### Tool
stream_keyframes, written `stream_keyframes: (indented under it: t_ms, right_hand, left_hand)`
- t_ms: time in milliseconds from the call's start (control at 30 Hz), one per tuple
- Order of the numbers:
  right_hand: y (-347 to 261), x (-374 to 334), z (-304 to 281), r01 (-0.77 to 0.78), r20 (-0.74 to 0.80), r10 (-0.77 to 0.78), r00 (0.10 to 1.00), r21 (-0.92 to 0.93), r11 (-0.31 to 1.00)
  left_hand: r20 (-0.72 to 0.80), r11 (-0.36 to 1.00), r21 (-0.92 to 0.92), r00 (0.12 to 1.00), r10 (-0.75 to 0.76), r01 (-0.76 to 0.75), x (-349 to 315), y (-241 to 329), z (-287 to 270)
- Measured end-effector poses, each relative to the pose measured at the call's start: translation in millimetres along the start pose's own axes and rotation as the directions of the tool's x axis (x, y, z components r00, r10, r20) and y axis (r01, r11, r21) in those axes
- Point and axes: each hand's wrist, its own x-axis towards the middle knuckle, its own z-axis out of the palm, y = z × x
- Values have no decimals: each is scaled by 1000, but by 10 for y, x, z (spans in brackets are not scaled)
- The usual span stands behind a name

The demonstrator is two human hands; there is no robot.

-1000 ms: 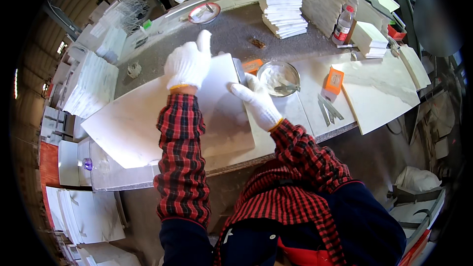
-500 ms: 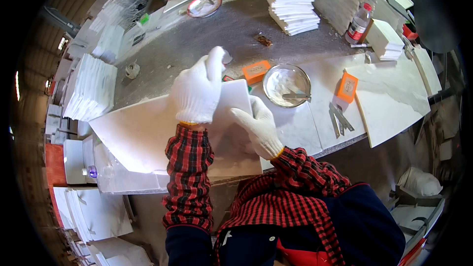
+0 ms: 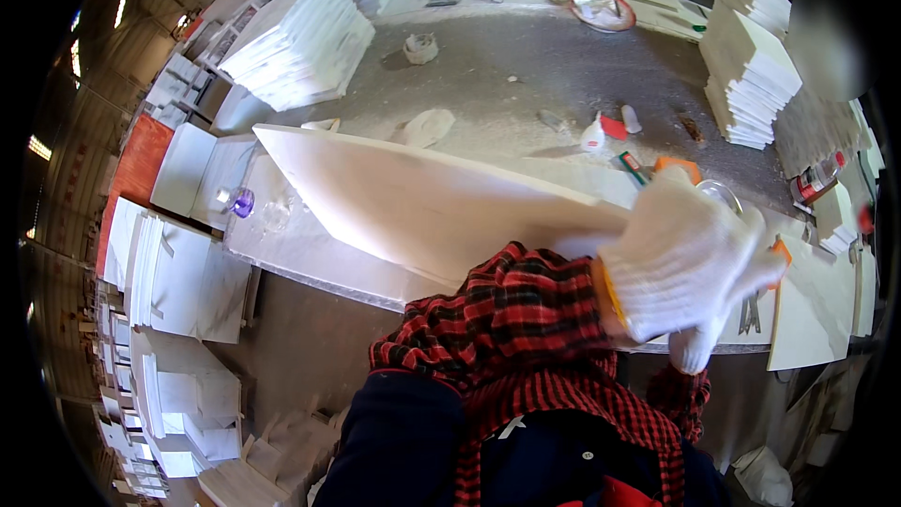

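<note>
Handling a tilted white stone slab [image 3: 422, 202] calls for even support and a clear right end.
In the head view, the slab stands aslant over the near side of the workbench [image 3: 507, 99], far long edge raised, right end hidden behind the gloved left hand [image 3: 685, 258]. That hand's fingers are blurred, so whether they grasp the slab cannot be told; the right hand cannot be made out beyond its checked sleeve [image 3: 678, 401], nor can its grip. A panel this broad and thin would likely chip at a corner, so well-spread hands, no twisting, and a path clear of the orange box [image 3: 678, 168] and metal bowl [image 3: 721, 192] would serve best.
</note>
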Motion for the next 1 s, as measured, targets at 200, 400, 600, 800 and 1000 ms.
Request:
stream_keyframes:
  t_ms: [200, 400, 600, 800, 1000]
  right_hand:
    - [152, -188, -446, 172, 22, -170, 985, -79, 982]
    - [288, -229, -631, 259, -25, -269, 963, -203, 944]
    - [-56, -184, -132, 267, 98, -249, 964, -300, 916]
    - [-281, -210, 94, -26, -44, 42, 998, 312, 950]
    - [-421, 24, 434, -355, -295, 387, 874, 156, 922]
  left_hand:
    - [150, 980, 104, 971, -186, 172, -499, -319, -1001]
    - [-50, 763, 478, 881, -470, 434, -1733, -1602, -2337]
    - [-288, 526, -175, 468, -836, 832, -2854, -2357, -3002]
    - [-372, 419, -527, 243, -896, 739, -3842, -3127, -2763]
    - [-268, 296, -506, 178, -947, 811, -4207, -3240, -2554]
